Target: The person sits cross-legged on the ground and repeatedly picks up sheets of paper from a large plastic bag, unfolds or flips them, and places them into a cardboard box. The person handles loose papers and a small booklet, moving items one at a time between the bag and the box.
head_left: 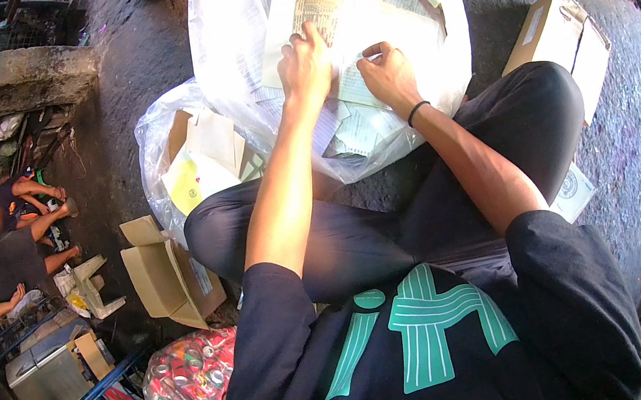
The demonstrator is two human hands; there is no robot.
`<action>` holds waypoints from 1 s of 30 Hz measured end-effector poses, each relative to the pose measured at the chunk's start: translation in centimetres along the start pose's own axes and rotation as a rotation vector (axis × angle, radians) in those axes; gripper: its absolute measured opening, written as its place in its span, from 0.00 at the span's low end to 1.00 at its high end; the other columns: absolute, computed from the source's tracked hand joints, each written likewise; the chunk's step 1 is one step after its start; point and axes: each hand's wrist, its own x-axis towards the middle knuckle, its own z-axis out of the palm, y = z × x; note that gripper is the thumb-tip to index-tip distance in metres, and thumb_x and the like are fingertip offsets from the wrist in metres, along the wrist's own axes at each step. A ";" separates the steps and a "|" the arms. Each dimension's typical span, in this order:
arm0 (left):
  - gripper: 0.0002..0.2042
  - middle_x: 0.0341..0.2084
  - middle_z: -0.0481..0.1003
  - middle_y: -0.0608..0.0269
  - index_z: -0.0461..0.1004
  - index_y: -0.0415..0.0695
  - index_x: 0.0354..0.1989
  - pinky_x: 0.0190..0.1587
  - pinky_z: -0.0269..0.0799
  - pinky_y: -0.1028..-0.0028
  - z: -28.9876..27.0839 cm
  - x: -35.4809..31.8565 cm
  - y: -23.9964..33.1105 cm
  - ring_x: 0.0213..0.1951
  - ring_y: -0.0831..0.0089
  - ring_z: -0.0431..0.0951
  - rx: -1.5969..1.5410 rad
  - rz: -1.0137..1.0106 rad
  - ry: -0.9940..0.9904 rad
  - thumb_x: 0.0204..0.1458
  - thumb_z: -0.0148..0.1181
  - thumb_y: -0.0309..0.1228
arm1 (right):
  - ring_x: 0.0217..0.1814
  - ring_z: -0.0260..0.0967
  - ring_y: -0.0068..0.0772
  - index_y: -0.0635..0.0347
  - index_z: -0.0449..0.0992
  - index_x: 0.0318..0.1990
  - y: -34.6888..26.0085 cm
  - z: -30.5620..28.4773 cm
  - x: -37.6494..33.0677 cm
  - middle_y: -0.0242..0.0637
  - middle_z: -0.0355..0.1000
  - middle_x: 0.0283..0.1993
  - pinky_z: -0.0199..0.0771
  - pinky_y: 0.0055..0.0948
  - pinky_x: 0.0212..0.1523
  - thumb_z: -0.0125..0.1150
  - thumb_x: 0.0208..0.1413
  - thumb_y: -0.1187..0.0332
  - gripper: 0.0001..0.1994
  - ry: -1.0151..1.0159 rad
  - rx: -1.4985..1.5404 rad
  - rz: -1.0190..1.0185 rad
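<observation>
In front of my crossed legs stands a large clear plastic bag (455, 33), its mouth wide and filled with loose papers (410, 24). My left hand (305, 67) reaches into it, fingers closed on a small paper booklet (316, 7) with a yellowish printed picture. The hand covers the booklet's lower end. Close by on the right, my right hand (389, 78) hovers over the papers with thumb and forefinger bent and a gap between them. Nothing shows in that gap. A dark band circles my right wrist.
A smaller clear bag (152, 156) with cardboard and paper leans against the large one. Open cardboard boxes lie to the left (154, 270) and right (551, 34). A bag of crushed cans (189, 379) is at the lower left. Other people (8, 261) sit at the far left.
</observation>
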 end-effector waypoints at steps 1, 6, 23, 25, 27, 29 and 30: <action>0.21 0.40 0.77 0.37 0.65 0.34 0.54 0.37 0.82 0.51 -0.1 0.1 -0.2 0.41 0.39 0.82 -0.093 -0.018 0.034 0.59 0.62 0.34 | 0.59 0.70 0.52 0.67 0.78 0.48 -0.1 -0.1 0.0 0.47 0.81 0.34 0.71 0.42 0.62 0.60 0.54 0.61 0.19 -0.002 -0.002 0.011; 0.20 0.50 0.74 0.39 0.70 0.35 0.57 0.53 0.75 0.47 -1.5 0.7 -1.7 0.53 0.43 0.77 -0.351 -0.090 0.113 0.60 0.62 0.34 | 0.61 0.69 0.54 0.65 0.76 0.52 0.3 -0.1 0.8 0.50 0.79 0.49 0.71 0.47 0.62 0.64 0.51 0.60 0.23 -0.033 -0.108 0.041; 0.33 0.69 0.59 0.39 0.69 0.59 0.69 0.64 0.64 0.37 -1.4 -0.2 0.8 0.68 0.38 0.65 -0.458 0.012 0.035 0.53 0.73 0.39 | 0.60 0.71 0.57 0.49 0.83 0.52 -2.0 -4.1 7.1 0.42 0.79 0.54 0.62 0.59 0.62 0.74 0.47 0.45 0.28 0.218 -0.613 -0.286; 0.33 0.68 0.61 0.40 0.69 0.58 0.69 0.66 0.60 0.38 -1.7 0.2 1.6 0.67 0.40 0.66 -0.361 0.131 0.277 0.53 0.73 0.39 | 0.58 0.72 0.55 0.50 0.85 0.48 -2.9 -5.5 7.6 0.40 0.82 0.49 0.60 0.57 0.62 0.72 0.50 0.44 0.24 0.016 -0.518 -0.198; 0.28 0.61 0.70 0.50 0.74 0.53 0.63 0.68 0.54 0.40 -3.6 0.8 2.2 0.64 0.49 0.70 -0.369 0.179 0.336 0.52 0.72 0.35 | 0.45 0.79 0.43 0.55 0.85 0.44 -3.5 -5.2 5.8 0.37 0.84 0.39 0.63 0.52 0.61 0.70 0.56 0.48 0.19 0.183 -0.556 -0.431; 0.23 0.55 0.75 0.54 0.78 0.50 0.58 0.65 0.55 0.39 -5.6 0.9 1.5 0.60 0.52 0.73 -0.394 0.196 0.289 0.51 0.72 0.32 | 0.45 0.80 0.44 0.56 0.84 0.43 -5.4 -5.2 3.7 0.38 0.84 0.39 0.63 0.51 0.59 0.69 0.58 0.51 0.17 0.257 -0.432 -0.576; 0.18 0.49 0.79 0.65 0.80 0.52 0.53 0.69 0.51 0.42 -6.5 1.0 1.0 0.58 0.64 0.77 -0.480 0.106 0.139 0.53 0.71 0.34 | 0.43 0.80 0.45 0.57 0.82 0.41 -6.4 -5.5 2.4 0.39 0.83 0.39 0.65 0.48 0.56 0.67 0.60 0.56 0.14 0.233 -0.456 -0.582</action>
